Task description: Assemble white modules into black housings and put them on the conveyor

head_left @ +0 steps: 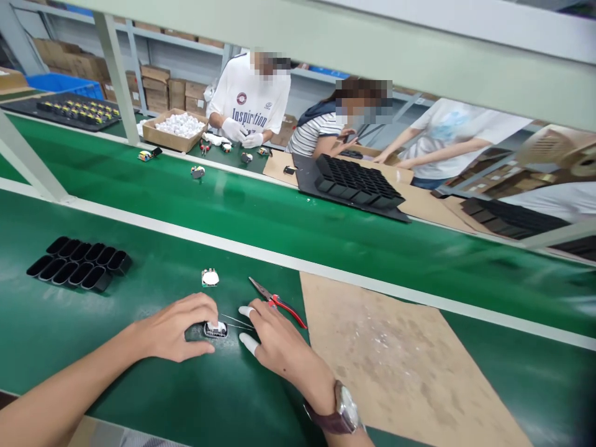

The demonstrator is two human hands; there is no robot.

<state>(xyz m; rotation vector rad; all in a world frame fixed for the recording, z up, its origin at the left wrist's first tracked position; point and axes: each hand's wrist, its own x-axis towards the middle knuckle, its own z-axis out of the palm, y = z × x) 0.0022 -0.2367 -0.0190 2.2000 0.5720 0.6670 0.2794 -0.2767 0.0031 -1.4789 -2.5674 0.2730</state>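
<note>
My left hand [179, 326] curls around a small black oval case [215, 333] standing on the green table. Its index fingertip rests at the case's upper edge, and the thumb lies close in front. White material and some inner parts show in the case's opening. My right hand [274, 341], with white finger cots on two fingertips and a watch on the wrist, holds thin metal tweezers [236, 321]. The tweezers' tips point at the case; contact is hard to make out. Just beyond lies a circuit board with a white top [210, 277].
Red-handled pliers [278, 302] lie beyond my right hand. Black oval cases [77, 264] stand in two rows at left. Brown cardboard [395, 354] covers the table at right. Across the green belt [261, 205], co-workers sit near a box of white parts [177, 127] and black trays.
</note>
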